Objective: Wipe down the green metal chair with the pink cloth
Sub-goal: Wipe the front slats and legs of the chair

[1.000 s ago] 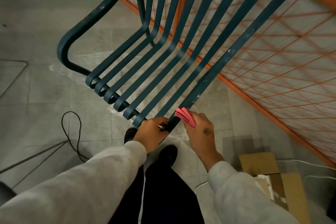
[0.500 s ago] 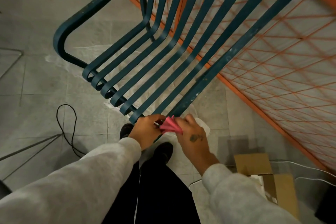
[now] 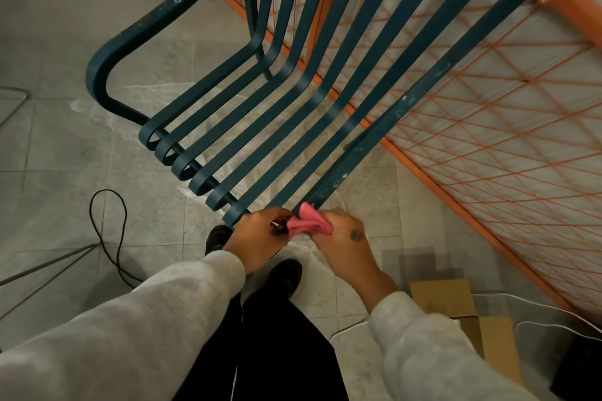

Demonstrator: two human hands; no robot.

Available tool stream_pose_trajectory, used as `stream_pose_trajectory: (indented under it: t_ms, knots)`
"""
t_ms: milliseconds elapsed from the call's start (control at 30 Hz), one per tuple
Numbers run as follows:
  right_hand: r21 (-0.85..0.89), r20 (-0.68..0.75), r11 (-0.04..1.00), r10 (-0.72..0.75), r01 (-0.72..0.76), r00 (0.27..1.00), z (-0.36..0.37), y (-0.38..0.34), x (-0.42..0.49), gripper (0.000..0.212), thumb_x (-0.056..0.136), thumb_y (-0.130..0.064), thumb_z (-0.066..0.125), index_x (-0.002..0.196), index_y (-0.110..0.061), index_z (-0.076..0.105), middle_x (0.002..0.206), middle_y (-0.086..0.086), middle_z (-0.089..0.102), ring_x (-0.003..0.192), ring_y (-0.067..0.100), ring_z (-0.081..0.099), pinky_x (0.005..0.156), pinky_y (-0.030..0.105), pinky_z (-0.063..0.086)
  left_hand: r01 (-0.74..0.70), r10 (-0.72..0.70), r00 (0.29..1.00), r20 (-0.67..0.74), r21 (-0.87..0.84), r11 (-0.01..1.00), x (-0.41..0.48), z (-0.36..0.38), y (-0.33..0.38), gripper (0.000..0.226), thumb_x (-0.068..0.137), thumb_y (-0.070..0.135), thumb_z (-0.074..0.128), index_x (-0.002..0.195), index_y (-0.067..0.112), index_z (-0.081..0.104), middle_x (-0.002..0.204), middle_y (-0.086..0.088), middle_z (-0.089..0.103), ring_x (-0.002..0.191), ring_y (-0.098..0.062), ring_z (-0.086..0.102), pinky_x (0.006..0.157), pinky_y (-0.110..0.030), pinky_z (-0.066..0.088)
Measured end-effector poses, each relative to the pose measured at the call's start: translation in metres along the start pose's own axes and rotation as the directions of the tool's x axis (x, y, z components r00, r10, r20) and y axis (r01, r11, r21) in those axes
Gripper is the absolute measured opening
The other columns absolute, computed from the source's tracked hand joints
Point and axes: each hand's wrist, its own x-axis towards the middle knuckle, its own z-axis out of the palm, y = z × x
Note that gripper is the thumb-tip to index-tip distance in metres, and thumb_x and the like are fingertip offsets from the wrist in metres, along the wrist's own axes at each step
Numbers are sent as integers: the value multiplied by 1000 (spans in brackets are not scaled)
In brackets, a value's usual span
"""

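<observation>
The green metal chair [image 3: 293, 101] fills the upper middle of the view, its long slats running from top right down to curled ends near my hands. My left hand [image 3: 257, 241] grips the chair's near front edge by the slat ends. My right hand [image 3: 342, 244] holds the bunched pink cloth [image 3: 308, 225], pressed against the lower end of the rightmost frame bar, between both hands. The bar's very end is hidden behind the cloth and fingers.
An orange mesh panel [image 3: 488, 114] leans behind and right of the chair. A black cable [image 3: 107, 228] loops on the tiled floor at left. A cardboard box [image 3: 456, 312] lies at lower right. My shoes [image 3: 283, 273] stand just below the chair.
My right hand with the pink cloth has slid left and down off the side bar, toward my left hand at the bar's end. The view has shifted slightly.
</observation>
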Motion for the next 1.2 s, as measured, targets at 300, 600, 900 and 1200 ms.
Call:
stream_pose_trajectory:
  t_ms: [300, 600, 900, 1200]
  knots:
    - [-146, -325, 989, -35, -14, 945, -19, 4, 31, 29, 91, -23, 67, 115, -7, 66, 104, 2, 49, 79, 9, 55, 76, 19, 52, 24, -24, 1000, -16, 17, 1000, 12, 4, 21, 44, 83, 17, 70, 124, 26, 57, 115, 2, 67, 100, -18, 65, 94, -34, 53]
    - [-242, -108, 946, -247, 215, 963, -3, 11, 14, 32, 86, -11, 72, 117, -9, 68, 103, 8, 59, 79, 17, 60, 75, 29, 59, -7, 7, 1000, -12, 17, 1000, 12, 4, 17, 28, 81, 17, 72, 108, 20, 65, 101, 2, 72, 87, -14, 67, 91, -32, 54]
    - [-236, -113, 950, -238, 207, 965, 10, 8, 9, 32, 84, -11, 73, 116, -8, 68, 103, 9, 60, 79, 18, 63, 73, 24, 57, 1, -1, 1000, 4, 30, 1000, 13, 2, 19, 21, 81, 20, 73, 101, 18, 65, 93, 4, 70, 81, -12, 66, 88, -31, 54]
    - [-274, -182, 957, -145, 91, 973, 2, 0, 24, 31, 89, -17, 68, 119, -10, 65, 109, 9, 56, 87, 19, 63, 80, 32, 59, 40, -41, 999, 18, 29, 999, 13, 3, 15, 35, 82, 24, 72, 115, 22, 63, 109, 4, 71, 93, -15, 68, 95, -36, 52]
